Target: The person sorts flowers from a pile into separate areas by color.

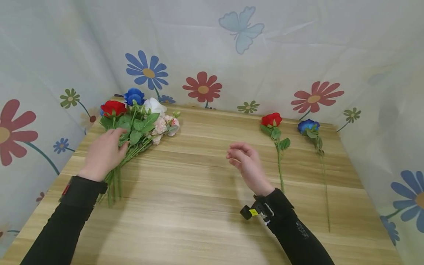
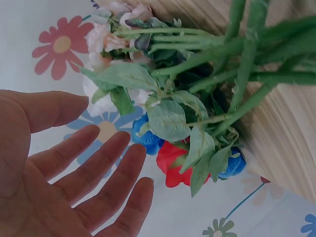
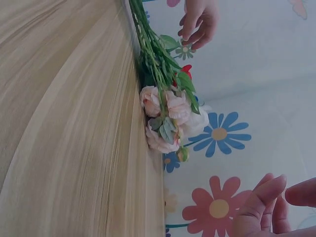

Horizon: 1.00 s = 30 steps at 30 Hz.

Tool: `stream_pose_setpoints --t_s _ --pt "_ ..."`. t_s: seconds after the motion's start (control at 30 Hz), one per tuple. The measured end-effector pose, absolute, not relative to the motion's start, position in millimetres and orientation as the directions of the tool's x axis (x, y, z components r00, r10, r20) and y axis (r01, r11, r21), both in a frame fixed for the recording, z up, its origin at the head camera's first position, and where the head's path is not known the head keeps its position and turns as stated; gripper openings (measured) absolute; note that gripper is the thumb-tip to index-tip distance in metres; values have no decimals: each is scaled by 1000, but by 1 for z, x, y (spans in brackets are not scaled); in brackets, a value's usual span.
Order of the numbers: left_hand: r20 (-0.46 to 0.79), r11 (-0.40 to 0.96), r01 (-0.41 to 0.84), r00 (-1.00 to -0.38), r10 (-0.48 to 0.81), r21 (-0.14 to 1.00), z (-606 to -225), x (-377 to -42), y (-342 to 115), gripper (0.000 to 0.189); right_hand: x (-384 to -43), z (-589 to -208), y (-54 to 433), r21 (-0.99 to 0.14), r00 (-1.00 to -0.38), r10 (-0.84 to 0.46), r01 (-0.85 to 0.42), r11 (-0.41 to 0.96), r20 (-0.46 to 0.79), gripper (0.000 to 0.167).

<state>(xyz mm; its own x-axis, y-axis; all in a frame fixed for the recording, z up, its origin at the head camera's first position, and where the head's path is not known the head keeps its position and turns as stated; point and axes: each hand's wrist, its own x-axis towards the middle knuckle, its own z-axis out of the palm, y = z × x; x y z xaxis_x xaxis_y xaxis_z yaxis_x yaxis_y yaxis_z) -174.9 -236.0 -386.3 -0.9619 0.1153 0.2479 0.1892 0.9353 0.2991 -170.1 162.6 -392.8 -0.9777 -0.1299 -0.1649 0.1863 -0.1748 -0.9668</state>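
A bunch of artificial flowers lies on the left of the wooden table, with a red rose (image 1: 113,108), a blue rose (image 1: 134,96), a white flower (image 1: 155,105) and pale pink flowers (image 1: 160,126). Over its green stems hovers my left hand (image 1: 104,151), fingers spread and holding nothing; the left wrist view shows a gap between its fingertips and the leaves. My right hand (image 1: 249,165) is above the middle of the table, its fingers loosely bent and nothing between them. Nearest to it lies a single red rose (image 1: 271,119) with a long stem.
Farther right is a single blue rose (image 1: 308,126), its thin stem running toward the table's front. The wooden table (image 1: 185,206) meets a white cloth backdrop (image 1: 185,33) printed with flowers and a butterfly at the back and both sides.
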Motion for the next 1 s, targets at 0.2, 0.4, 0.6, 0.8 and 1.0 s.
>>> stream_pose_setpoints --t_s 0.2,0.4,0.6,0.8,1.0 --pt "208 939 156 -974 95 306 -386 -176 -243 35 -168 -394 155 -971 -973 -164 186 -152 -161 17" --pt "139 943 146 -984 108 300 -390 -177 -239 32 -166 -398 156 -971 -971 -164 196 -134 -174 14" --pt "92 946 159 -986 138 284 -396 -176 -232 30 -163 -399 159 -973 -968 -175 202 -112 -181 16" --pt "30 947 161 -987 159 277 -402 -176 -229 31 -161 -399 159 -974 -967 -180 200 -103 -180 15" --pt "-24 949 152 -986 165 276 -409 -175 -226 32 -161 -402 160 -975 -966 -183 200 -95 -180 12"
